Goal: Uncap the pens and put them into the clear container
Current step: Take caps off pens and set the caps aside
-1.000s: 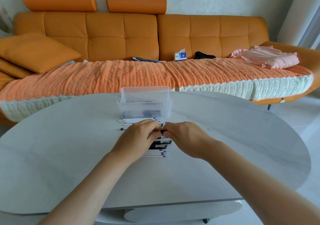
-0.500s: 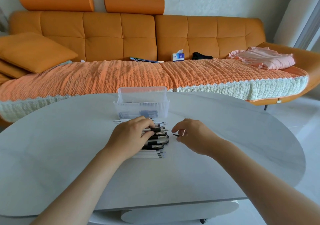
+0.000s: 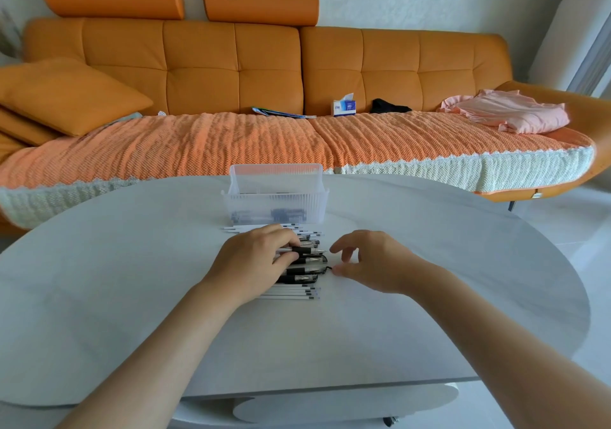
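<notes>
A pile of pens [image 3: 302,274] lies side by side on the white table [image 3: 132,296], with thin white ones at its near and far edges. My left hand [image 3: 254,263] rests on the pile and grips one uncapped pen [image 3: 309,251], its bare tip pointing right. My right hand [image 3: 367,260] hovers just right of the pile, fingers spread and loosely bent, holding nothing. A small black cap [image 3: 327,268] lies on the table at its thumb tip. The clear container [image 3: 274,200] stands just beyond the pile, with several dark pens lying in its bottom.
An orange sofa [image 3: 231,71] with a woven cover runs behind the table. On it lie a cushion [image 3: 69,94], a tissue box [image 3: 344,106], papers and pink clothing [image 3: 509,111]. The table's rounded edge curves away on the right.
My hands pulled apart and the cap came off the pen. My right hand carried the cap to the right, then let it go on the table and opened its fingers.
</notes>
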Demonstrator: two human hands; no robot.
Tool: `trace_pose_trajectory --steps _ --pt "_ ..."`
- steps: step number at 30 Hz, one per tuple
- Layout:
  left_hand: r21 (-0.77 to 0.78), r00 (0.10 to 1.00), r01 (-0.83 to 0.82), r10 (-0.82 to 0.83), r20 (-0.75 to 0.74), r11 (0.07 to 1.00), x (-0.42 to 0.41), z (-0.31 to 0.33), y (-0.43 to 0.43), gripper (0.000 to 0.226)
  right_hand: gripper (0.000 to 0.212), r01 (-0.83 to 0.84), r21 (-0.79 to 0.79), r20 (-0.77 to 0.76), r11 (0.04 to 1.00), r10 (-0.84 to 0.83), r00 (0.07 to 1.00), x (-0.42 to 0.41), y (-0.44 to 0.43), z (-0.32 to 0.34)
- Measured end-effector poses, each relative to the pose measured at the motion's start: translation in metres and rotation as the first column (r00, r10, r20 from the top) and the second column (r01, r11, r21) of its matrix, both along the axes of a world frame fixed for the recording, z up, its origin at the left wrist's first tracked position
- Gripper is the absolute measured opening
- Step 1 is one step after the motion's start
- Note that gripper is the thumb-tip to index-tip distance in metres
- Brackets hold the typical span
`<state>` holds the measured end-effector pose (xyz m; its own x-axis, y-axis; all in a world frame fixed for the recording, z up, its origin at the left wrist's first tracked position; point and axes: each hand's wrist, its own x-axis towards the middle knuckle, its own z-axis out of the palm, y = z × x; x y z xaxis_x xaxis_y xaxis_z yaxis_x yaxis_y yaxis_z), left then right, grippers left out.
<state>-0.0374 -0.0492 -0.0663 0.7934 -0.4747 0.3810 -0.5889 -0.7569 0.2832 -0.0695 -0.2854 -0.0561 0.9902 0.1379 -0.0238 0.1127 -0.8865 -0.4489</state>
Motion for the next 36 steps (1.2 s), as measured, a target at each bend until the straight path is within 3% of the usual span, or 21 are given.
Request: trace_pose_trajectory --steps 6,13,20,27,31,36 --pt "-0.006 1.000 0.028 -0.028 0.014 1.000 0.000 0.000 0.002 0.011 0.027 -0.089 -0.125 0.204 0.988 0.113 0.972 -0.003 0.017 0.005" --pt "-0.026 0.999 0.038 -0.038 0.008 0.999 -0.002 0.002 0.006 0.014 0.029 -0.143 -0.229 0.219 0.963 0.194 0.956 0.000 0.032 0.009" --pt "-0.031 0.998 0.043 -0.042 0.038 0.999 -0.002 0.002 0.012 0.013 0.025 -0.153 -0.184 0.245 0.971 0.196 0.950 -0.001 0.042 0.008" --pt "0.015 1.000 0.029 -0.029 -0.009 0.999 -0.002 0.002 0.010 0.019 0.008 -0.047 -0.143 0.295 0.989 0.088 0.952 0.003 0.047 0.005" --pt "0.025 0.999 0.035 -0.035 -0.005 0.999 -0.001 0.004 0.010 0.020 0.027 -0.071 -0.093 0.271 0.993 0.094 0.958 0.002 0.046 0.006" --pt "0.045 0.999 0.034 -0.034 -0.005 0.998 -0.001 0.004 0.011 0.022 0.019 -0.091 -0.111 0.238 0.990 0.116 0.964 0.001 0.044 0.007"
